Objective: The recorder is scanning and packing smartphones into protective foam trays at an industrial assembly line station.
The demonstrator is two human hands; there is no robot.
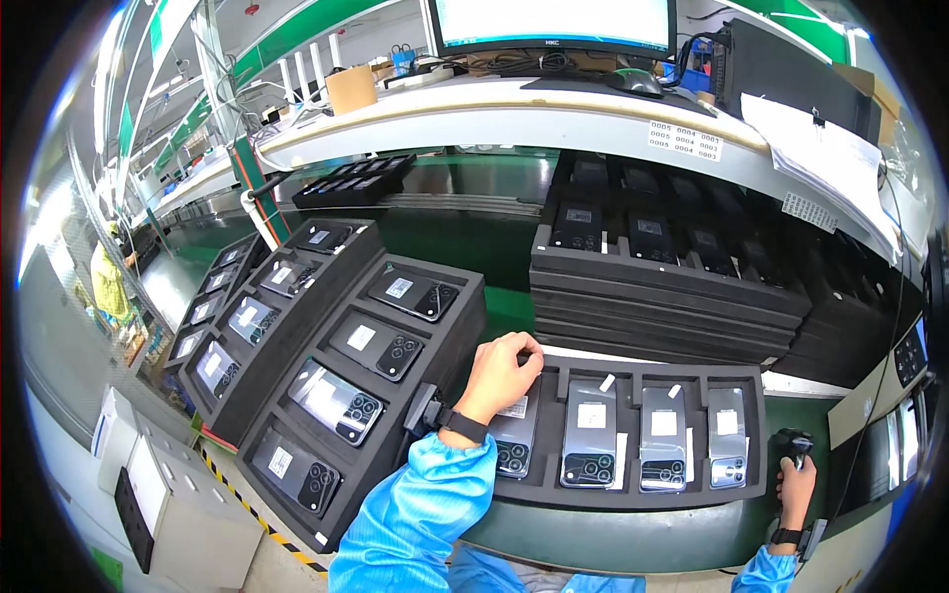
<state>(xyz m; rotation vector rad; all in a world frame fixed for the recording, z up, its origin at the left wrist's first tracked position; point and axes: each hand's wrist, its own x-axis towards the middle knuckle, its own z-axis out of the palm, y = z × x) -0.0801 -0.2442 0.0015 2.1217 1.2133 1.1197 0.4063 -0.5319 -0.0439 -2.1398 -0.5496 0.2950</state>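
Note:
My left hand (504, 374) is over the upper left end of a black foam tray (554, 502). Its fingers are curled together above the top of the leftmost phone (515, 450); whatever they grip, if anything, is hidden. More dark phones with white labels lie in the same tray, among them a phone (590, 435), a second phone (663, 435) and a phone (728, 435) at the right. White slips stick out beside some of them. At the far right, my right hand (796, 486) is closed around the handle of a black handheld scanner (794, 445).
Foam trays of phones (371, 469) rise on the left, and stacked trays (662, 306) stand behind. Above them runs a shelf (554, 124) with a monitor (554, 25), a mouse (638, 81) and clipped papers (820, 148). A cable hangs at the right. Far left, a person (111, 282) wears yellow.

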